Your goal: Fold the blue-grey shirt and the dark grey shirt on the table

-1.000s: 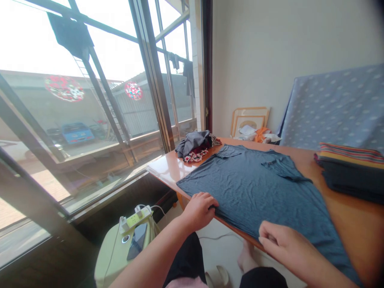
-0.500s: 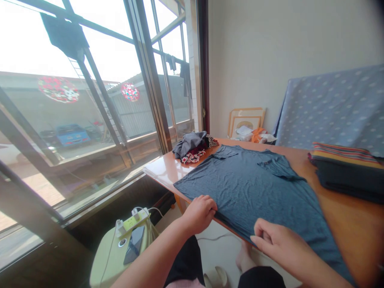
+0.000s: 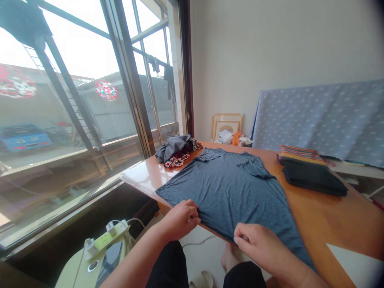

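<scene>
A dark blue-grey T-shirt (image 3: 237, 188) lies spread on the wooden table, its sleeves at the far side and its hem along the near edge. At that hem, my left hand (image 3: 182, 218) has its fingers curled onto the cloth, with a small gap showing between thumb and forefinger. Farther right, my right hand (image 3: 255, 242) pinches the hem, its fingertips partly hidden from view. The shirt's surface carries small wrinkles, and its lower right side runs behind my right forearm.
A heap of crumpled clothes (image 3: 177, 148) sits at the table's far left. Folded clothes (image 3: 312, 172) are stacked on the right of the table (image 3: 312, 212). A power strip (image 3: 111, 236) and a phone (image 3: 109, 258) rest on a pale green stool (image 3: 70, 266) at lower left.
The view has turned rightward, so everything sits farther left and a white sheet appears at lower right. My left thumb has come away from the fingers a little. Both hands stay at the hem.
</scene>
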Demonstrator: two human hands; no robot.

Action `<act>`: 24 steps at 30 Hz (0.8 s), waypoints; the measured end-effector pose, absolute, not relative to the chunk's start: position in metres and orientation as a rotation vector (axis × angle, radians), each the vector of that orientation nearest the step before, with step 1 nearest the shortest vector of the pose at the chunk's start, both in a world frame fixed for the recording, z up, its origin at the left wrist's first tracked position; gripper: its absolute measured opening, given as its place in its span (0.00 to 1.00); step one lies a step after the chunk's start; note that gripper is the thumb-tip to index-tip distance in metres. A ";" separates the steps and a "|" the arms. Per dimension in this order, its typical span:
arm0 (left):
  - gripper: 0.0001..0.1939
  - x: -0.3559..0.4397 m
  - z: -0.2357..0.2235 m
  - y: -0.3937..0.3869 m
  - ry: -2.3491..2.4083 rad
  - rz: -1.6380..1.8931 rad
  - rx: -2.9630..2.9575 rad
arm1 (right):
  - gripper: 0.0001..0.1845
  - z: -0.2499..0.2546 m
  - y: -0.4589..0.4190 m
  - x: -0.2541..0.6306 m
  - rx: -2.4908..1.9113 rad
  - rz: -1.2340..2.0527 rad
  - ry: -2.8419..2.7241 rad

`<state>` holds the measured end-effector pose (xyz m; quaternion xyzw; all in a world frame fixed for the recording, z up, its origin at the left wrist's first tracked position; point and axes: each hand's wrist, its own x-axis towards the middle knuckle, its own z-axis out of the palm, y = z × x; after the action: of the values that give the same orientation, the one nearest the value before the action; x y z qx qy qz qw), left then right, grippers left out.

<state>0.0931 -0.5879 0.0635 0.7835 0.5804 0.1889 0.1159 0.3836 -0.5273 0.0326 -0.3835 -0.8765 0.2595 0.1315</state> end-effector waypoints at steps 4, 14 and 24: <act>0.08 0.091 0.062 -0.581 1.778 0.579 2.276 | 0.11 0.039 -0.529 0.391 -1.089 0.840 -2.498; 0.12 0.065 0.045 -0.542 2.065 0.549 2.283 | 0.19 0.035 -0.526 0.448 -1.386 0.758 -2.246; 0.20 0.039 0.045 -0.506 2.143 0.259 2.145 | 0.13 0.042 -0.543 0.458 -1.502 0.671 -2.108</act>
<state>0.0390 -0.5059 0.0453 0.7041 0.7033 0.0851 0.0491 0.4585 -0.5430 0.0422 -0.5465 -0.7669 0.2440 0.2315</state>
